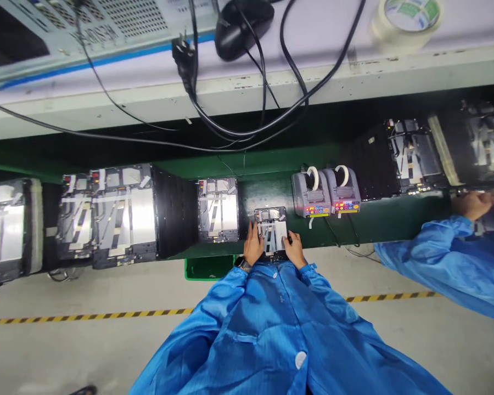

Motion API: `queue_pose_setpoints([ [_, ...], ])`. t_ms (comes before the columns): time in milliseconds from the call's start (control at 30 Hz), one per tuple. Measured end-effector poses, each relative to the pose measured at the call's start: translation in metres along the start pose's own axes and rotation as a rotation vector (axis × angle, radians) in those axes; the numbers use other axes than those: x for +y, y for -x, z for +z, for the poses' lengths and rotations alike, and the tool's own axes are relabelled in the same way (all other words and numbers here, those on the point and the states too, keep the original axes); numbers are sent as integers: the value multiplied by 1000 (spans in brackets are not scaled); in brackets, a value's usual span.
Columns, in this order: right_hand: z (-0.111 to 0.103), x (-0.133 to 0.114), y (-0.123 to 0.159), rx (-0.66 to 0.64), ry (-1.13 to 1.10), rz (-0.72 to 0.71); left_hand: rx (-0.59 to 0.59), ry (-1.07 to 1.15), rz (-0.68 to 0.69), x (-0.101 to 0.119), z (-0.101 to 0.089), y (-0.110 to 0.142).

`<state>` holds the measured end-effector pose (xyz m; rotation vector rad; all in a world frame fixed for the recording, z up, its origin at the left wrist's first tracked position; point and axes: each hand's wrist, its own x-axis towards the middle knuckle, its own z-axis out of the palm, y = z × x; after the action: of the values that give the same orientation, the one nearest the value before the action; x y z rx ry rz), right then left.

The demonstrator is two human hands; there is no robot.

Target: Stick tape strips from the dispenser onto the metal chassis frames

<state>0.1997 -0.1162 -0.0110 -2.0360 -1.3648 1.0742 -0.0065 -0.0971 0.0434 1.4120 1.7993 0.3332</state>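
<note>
An opened tablet (276, 229) with silvery inner parts and pale tape strips lies at the front edge of the green bench, right before my body. My left hand (253, 245) holds its left edge, fingers pointing away from me along the side. On the opposite edge, my right hand (295, 249) grips it with fingers bent near the lower right corner. Parts of the fingertips are hard to make out. Left of it stands another opened tablet (218, 211). Two grey tape dispensers (310, 195) with lit red displays sit to the right.
Stacks of opened tablets (123, 214) stand at left, with another stack (415, 156) at right. A co-worker's hand (473, 206) works at far right. Black cables (247, 133) hang from the upper shelf (127, 96). A green bin (209, 269) is below the bench.
</note>
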Motion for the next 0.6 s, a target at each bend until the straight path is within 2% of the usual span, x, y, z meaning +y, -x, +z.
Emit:
queue_pose_setpoints([
  [133, 8, 2, 2, 8, -47, 51, -3, 226, -233, -5, 19, 25],
  [267, 7, -8, 3, -52, -123, 45, 36, 278, -371, 6, 31, 34],
  [433, -4, -23, -9, -55, -90, -29, 77, 256, -342, 28, 33, 34],
  [533, -17, -30, -14, -125, -107, -33, 116, 248, -340, 42, 28, 38],
  [600, -32, -39, -11, -169, -143, -52, 147, 235, -288, 53, 21, 47],
])
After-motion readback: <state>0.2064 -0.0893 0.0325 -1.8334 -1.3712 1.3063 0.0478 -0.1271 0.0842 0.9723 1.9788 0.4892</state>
